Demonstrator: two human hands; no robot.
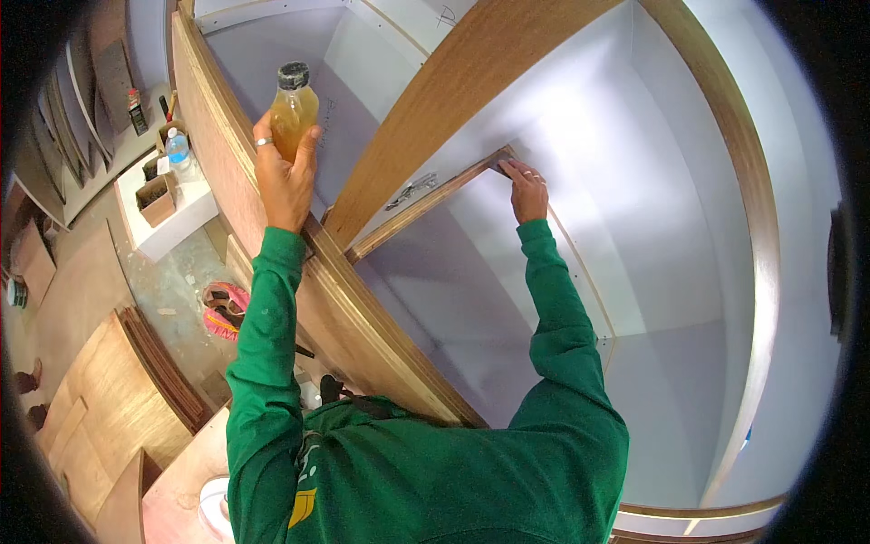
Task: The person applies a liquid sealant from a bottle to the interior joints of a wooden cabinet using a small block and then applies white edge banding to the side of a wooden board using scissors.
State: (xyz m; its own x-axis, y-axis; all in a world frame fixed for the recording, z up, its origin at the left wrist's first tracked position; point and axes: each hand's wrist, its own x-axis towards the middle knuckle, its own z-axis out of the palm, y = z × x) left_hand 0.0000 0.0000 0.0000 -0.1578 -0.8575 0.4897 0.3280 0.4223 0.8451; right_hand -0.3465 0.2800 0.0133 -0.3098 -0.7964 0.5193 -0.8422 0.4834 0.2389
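Note:
My left hand point(286, 186) is wrapped round a clear bottle point(294, 122) with a dark, smudged cap and cloudy amber liquid inside. It holds the bottle upright above the cabinet's plywood front edge point(340, 281). My right hand point(527, 190) reaches into the cabinet, fingers closed on a small dark flat pad point(499, 166). The pad touches the far end of a wood-edged shelf point(430, 201); what it is made of is too small to tell.
Small metal pieces point(412, 190) lie on the shelf beside a broad wooden upright point(435, 104). At left, a white box point(168, 218) carries small cartons and a water bottle point(178, 148). A pink tangled bundle point(225, 308) and stacked plywood sheets point(118, 385) are lower down.

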